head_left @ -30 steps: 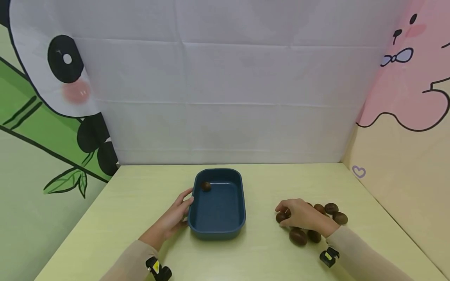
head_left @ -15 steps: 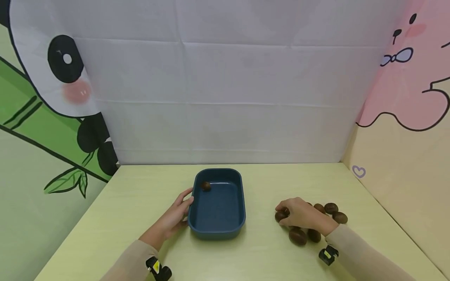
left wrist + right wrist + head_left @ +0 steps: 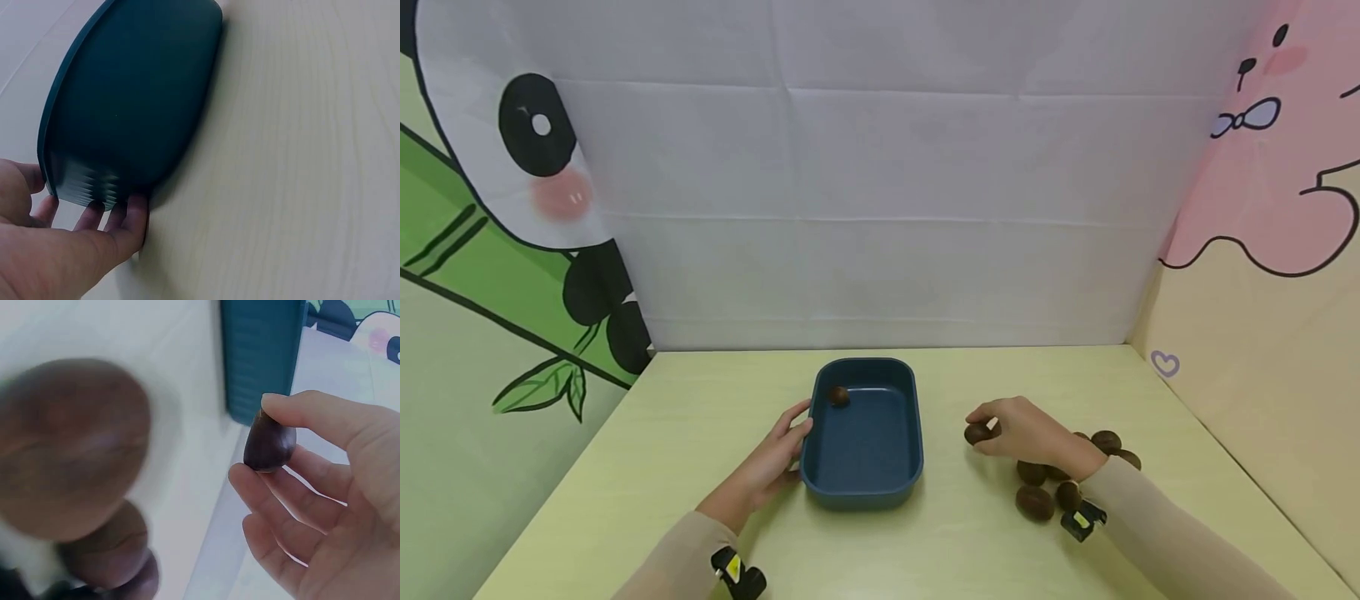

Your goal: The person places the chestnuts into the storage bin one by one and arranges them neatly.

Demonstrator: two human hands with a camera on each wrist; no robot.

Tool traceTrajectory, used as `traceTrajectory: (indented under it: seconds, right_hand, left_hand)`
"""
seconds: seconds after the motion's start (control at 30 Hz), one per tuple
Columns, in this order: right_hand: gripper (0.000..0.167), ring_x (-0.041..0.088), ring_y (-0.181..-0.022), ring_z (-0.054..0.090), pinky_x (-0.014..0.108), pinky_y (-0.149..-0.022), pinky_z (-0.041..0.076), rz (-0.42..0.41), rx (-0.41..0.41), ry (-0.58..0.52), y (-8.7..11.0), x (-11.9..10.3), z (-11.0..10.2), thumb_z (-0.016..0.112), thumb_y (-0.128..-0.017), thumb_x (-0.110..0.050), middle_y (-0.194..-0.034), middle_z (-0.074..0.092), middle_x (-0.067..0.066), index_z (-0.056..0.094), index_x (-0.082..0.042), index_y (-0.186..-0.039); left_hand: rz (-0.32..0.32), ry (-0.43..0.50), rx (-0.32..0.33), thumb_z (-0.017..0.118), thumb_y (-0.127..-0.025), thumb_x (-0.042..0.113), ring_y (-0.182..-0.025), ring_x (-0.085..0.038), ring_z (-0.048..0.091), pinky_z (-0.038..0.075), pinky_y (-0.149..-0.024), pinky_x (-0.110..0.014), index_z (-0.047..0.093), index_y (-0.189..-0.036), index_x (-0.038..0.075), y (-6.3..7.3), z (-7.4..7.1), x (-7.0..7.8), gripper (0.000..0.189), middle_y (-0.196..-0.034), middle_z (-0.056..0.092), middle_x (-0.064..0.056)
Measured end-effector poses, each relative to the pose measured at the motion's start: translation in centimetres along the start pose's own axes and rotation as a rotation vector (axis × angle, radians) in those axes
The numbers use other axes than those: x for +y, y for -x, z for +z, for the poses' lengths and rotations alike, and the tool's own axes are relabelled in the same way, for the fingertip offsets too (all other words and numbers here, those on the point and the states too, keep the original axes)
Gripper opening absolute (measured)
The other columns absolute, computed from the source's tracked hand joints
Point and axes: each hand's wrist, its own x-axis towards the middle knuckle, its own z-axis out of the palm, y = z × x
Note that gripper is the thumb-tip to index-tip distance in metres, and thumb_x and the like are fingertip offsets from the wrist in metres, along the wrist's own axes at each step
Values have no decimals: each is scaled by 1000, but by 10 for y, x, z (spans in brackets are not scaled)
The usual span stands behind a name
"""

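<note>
A dark blue tray (image 3: 862,450) with rounded corners stands mid-table, and one brown chestnut (image 3: 838,397) lies at its far left inside. Against the tray's left wall rests my left hand (image 3: 771,462); in the left wrist view its fingertips (image 3: 92,214) touch the outside of the wall. Right of the tray, my right hand (image 3: 1026,433) pinches another chestnut (image 3: 270,444) between thumb and fingers, above the table. Several loose chestnuts (image 3: 1035,503) lie under and behind the right wrist, partly hidden by it.
A white cloth backdrop (image 3: 887,167) rises at the table's far edge. Cartoon-printed walls (image 3: 1255,350) flank both sides. Each wrist wears a small black camera (image 3: 737,573). The pale yellow table (image 3: 955,550) spreads around the tray.
My right hand has lifted the pinched chestnut from the pile and moved a little left and away, uncovering more chestnuts behind it. The left hand and tray have stayed put.
</note>
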Motion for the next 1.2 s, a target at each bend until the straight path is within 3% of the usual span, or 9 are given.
traceTrajectory:
  seconds: [0.3, 0.63, 0.87, 1.2]
  right_hand:
    - [37, 12, -89, 69, 28, -75, 54, -37, 5, -22, -26, -26, -6, 78, -88, -16, -112, 71, 4, 70, -4, -122]
    - [37, 15, -94, 70, 25, -76, 54, -153, -3, -94, -62, -59, -5, 77, -90, -17, -115, 70, 4, 68, -5, -124]
    - [38, 13, -93, 67, 27, -78, 53, -165, -20, -104, -91, -80, 2, 77, -90, -23, -111, 69, -1, 69, -11, -125]
    - [42, 12, -99, 65, 27, -85, 51, -160, -90, -74, -140, -102, 16, 78, -90, -27, -112, 71, -1, 69, -7, -126]
  left_hand:
    - [1, -2, -2, 43, -109, 35, -137, -41, 42, 36, -103, -64, 18, -159, 24, -2, 1, 1, 57, -155, 34, -23]
    - [-1, 2, 10, 43, -109, 33, -138, -42, 41, 35, -104, -65, 19, -159, 24, -1, 1, 2, 56, -155, 34, -23]
    - [1, 2, 3, 41, -110, 33, -139, -43, 39, 34, -104, -67, 17, -159, 23, -1, 1, 3, 56, -156, 32, -23]
    - [-5, -13, 0, 42, -109, 35, -139, -40, 41, 38, -102, -63, 16, -159, 23, -1, 1, 1, 58, -155, 36, -23]
